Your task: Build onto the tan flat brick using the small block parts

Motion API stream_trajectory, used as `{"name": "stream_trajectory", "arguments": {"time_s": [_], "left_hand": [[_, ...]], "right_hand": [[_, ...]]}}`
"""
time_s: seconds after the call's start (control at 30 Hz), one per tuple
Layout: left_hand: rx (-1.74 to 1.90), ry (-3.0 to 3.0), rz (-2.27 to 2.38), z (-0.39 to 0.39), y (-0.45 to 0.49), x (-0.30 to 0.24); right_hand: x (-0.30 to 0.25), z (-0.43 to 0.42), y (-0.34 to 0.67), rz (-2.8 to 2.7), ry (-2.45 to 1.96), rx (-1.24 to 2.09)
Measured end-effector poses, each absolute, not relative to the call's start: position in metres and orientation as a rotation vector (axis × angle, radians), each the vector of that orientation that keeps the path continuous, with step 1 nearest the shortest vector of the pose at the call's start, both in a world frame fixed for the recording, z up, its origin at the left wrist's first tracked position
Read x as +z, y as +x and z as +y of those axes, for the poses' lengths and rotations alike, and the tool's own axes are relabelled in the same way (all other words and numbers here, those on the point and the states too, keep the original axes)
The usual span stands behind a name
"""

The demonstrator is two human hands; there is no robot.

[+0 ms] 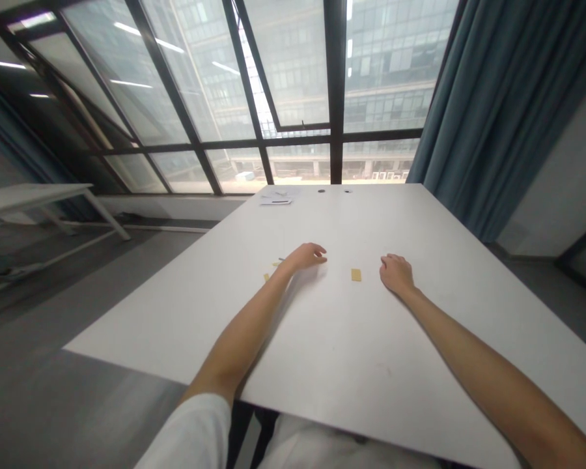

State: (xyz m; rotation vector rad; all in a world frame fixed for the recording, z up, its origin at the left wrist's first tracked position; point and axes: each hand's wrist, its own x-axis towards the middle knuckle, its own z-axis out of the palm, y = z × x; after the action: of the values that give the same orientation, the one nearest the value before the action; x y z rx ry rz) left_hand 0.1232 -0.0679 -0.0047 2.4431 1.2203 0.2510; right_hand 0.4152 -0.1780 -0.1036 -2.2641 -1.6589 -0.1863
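A small yellow rectangular piece lies flat on the white table between my two hands. To its left, my left hand hovers over the tabletop, its fingers a little bent and apart from the thumb, with nothing visible between them. My right hand rests on the table to the right of the piece, fingers curled in and no object showing. Beyond my left forearm lie another small yellow piece and a thin grey item, both partly hidden or too small to name.
Papers with a dark pen-like item lie at the table's far left corner. Two round holes, one of them dark, sit near the far edge. Windows stand behind, a blue curtain hangs at right, and another white table stands left.
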Motion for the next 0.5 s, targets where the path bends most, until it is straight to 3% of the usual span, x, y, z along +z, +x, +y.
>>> {"name": "stream_trajectory", "arguments": {"time_s": [0.2,0.5], "left_hand": [[0.319,2.313,1.639,-0.042,0.069,0.033],[0.156,2.091,2.069,-0.017,0.012,0.026]], "right_hand": [[-0.104,-0.178,0.415,-1.652,-2.267,-0.192],[-0.102,-0.18,0.415,-1.676,-2.283,-0.214]]}}
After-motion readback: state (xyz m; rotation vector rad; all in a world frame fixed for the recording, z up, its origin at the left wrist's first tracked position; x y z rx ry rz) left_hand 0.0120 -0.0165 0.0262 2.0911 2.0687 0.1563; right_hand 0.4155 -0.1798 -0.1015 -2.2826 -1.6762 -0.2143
